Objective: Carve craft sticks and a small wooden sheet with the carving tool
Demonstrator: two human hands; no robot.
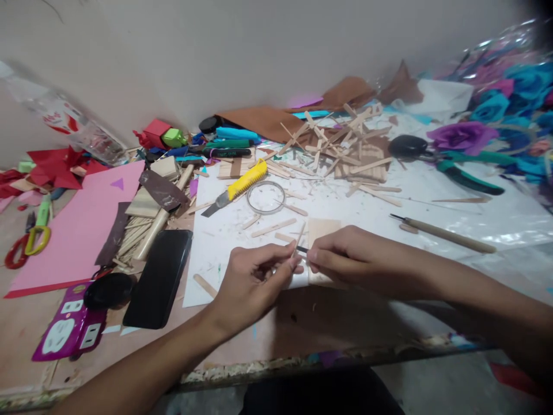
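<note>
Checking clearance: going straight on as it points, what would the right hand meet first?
The right hand would likely meet the thin pale wooden stick held in the left hand; depth is unclear.

Plain pale grey wall (259,52) right behind tabletop (254,343), whole width. Thin dark line (54,10) on wall, above tabletop's far left end; crack or wire, can't tell. Tabletop: light brown surface, small dark marks, front edge (237,370) rough and worn-looking. Grey floor (417,377) below tabletop's front edge, toward its right end; red flat piece (518,377) down there, blurred. Light soft and dim, light source out of frame; broad shadow (294,311) on tabletop's front middle.
</note>
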